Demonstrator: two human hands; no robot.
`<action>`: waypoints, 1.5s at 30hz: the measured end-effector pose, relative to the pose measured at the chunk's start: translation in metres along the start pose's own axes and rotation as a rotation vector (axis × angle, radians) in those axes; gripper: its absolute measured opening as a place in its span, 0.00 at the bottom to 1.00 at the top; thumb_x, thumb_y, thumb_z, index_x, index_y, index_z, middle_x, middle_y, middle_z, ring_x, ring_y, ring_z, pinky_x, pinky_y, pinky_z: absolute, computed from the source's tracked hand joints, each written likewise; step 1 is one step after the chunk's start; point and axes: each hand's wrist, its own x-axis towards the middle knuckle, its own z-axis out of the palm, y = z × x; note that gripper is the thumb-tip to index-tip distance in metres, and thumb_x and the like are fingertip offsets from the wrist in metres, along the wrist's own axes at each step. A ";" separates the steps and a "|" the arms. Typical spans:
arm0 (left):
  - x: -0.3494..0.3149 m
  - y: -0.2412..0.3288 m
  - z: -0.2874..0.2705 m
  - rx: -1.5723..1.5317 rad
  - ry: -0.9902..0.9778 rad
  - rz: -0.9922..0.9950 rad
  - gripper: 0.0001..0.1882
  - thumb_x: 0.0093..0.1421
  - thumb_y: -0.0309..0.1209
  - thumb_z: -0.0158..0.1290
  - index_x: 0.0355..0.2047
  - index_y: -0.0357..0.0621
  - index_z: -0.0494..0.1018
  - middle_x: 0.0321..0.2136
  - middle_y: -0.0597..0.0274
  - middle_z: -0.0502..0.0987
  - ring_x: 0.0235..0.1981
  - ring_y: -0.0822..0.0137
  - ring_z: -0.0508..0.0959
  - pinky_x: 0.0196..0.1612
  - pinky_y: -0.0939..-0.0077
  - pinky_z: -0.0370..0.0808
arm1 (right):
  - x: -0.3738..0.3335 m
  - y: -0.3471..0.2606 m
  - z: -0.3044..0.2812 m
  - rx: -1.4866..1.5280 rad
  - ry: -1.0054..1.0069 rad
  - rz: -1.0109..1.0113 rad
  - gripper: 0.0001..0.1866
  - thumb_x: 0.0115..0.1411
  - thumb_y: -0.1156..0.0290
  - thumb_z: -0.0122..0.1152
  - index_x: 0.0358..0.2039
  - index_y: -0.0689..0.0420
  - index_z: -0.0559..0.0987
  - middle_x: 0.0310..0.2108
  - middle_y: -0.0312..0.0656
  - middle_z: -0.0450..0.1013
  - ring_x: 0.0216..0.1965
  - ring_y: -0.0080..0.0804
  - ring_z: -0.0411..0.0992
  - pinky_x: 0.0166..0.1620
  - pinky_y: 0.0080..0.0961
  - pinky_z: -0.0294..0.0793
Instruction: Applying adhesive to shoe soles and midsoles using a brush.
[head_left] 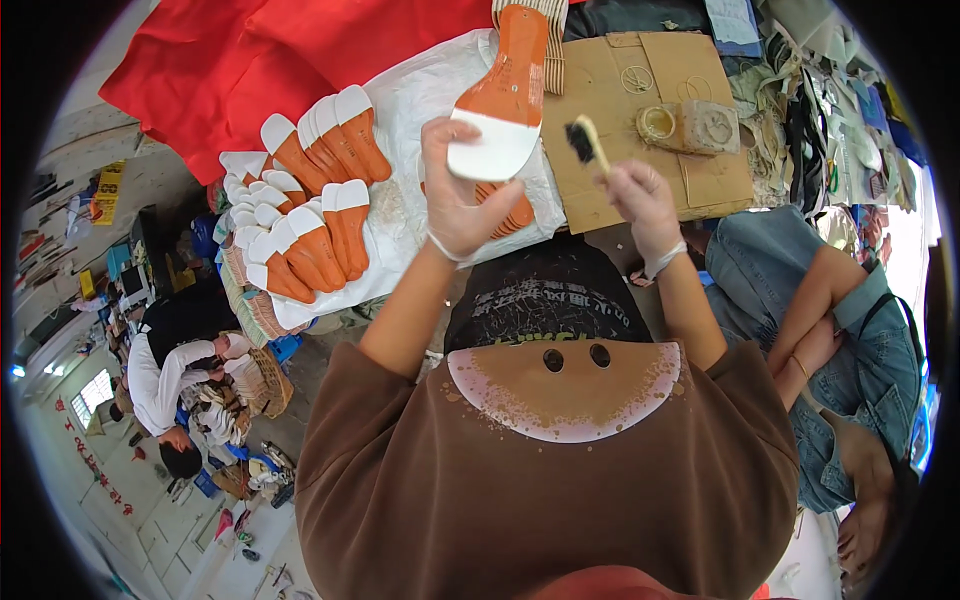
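Note:
My left hand (pixel 458 195), in a thin translucent glove, grips an orange-brown shoe insole (pixel 513 80) by its white-coated end, thumb on one side and fingers on the other. My gloved right hand (pixel 645 205) is closed round the pale handle of a small brush (pixel 590 142) with dark bristles. The brush is apart from the insole, to its right. Under the held insole, more orange insoles (pixel 518 212) show in part on a white sheet (pixel 410 95). Further left, several white-ended insoles (pixel 345 140) lie in overlapping rows.
Brown cardboard (pixel 600 85) covers the table's right part. A crusted, yellowish pot (pixel 657 123) sits on it, against a stained block-like container (pixel 712 128). Red cloth (pixel 230 65) spreads at the back left. A seated person in denim (pixel 770 260) is close on my right; another person (pixel 160 375) bends at far left.

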 end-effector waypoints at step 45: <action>0.074 -0.027 -0.107 -0.425 0.035 -0.620 0.18 0.64 0.27 0.45 0.51 0.28 0.66 0.45 0.49 0.76 0.46 0.59 0.78 0.51 0.64 0.75 | 0.015 -0.037 -0.033 -0.557 -0.275 -0.259 0.06 0.55 0.72 0.66 0.30 0.61 0.80 0.25 0.31 0.71 0.29 0.15 0.67 0.33 0.15 0.67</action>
